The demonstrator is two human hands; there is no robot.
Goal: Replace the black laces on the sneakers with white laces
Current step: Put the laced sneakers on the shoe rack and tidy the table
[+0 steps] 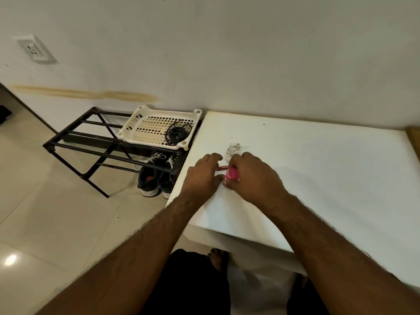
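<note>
Two dark sneakers (154, 178) with white laces (151, 159) stand on the floor under a black metal shoe rack (75, 144). A coil of black laces (177, 133) lies in a white plastic basket (138, 119) on top of the rack. On the white table (318, 169), my right hand (252, 176) grips a pink object (231, 175). My left hand (204, 176) rests beside it with curled fingers, touching a thin reddish stick (222, 167) that lies between the hands. A small crumpled white bundle (233, 149) sits just beyond my right hand.
The table stands against a white wall, its left edge close to the rack. Pale floor tiles (56, 219) stretch to the left. A wall socket (34, 50) is high on the left. My bare feet (218, 258) show under the table's front edge.
</note>
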